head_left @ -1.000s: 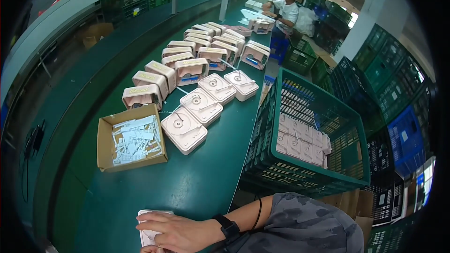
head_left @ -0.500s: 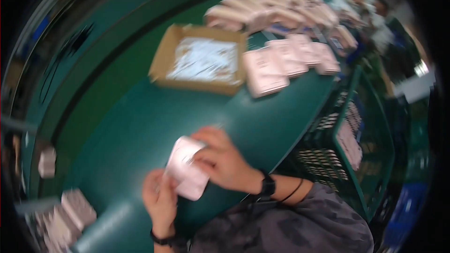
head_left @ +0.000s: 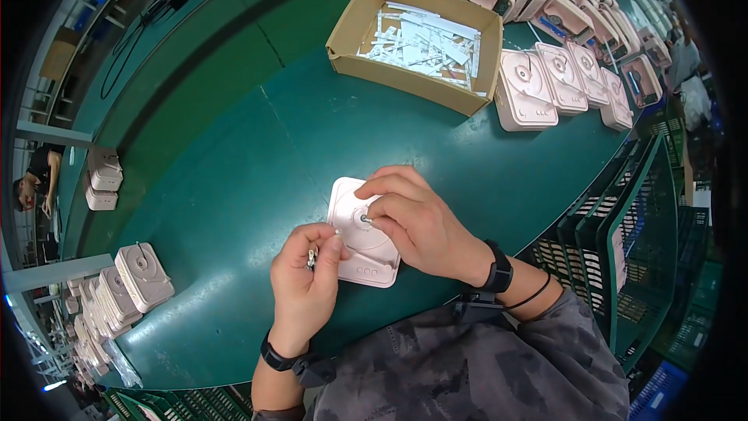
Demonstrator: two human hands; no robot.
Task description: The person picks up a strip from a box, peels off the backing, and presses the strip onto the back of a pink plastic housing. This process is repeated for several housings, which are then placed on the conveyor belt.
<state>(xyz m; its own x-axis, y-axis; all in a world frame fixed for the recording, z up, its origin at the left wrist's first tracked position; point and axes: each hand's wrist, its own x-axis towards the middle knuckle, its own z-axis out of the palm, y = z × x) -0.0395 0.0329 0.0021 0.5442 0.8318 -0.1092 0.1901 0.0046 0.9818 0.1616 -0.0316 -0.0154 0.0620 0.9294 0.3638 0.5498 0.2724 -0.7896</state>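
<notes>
A pale pink rounded-rectangle casing (head_left: 347, 196) lies flat on the green table in front of me. Its face has a round recess with a small hub in the middle and several little buttons along the near edge. My left hand (head_left: 308, 269) is at the casing's left side, with small white and metallic parts (head_left: 312, 257) tucked in its curled fingers. Thumb and forefinger meet at a tiny white tip. Over the casing, my right hand (head_left: 425, 222) pinches a small whitish piece (head_left: 368, 220) at the hub. The fingers partly hide that piece.
A cardboard box (head_left: 417, 82) of white paper strips stands beyond the casing. Similar pink casings (head_left: 526, 90) crowd the far right, and more (head_left: 144, 277) line the left. Green crates (head_left: 615, 242) stand at the right edge. Another person (head_left: 43, 175) is at the far left.
The pink casing, held tilted in both hands before, now lies on the table. My right fingers have moved to its hub. The view has shifted, and the box appears further right.
</notes>
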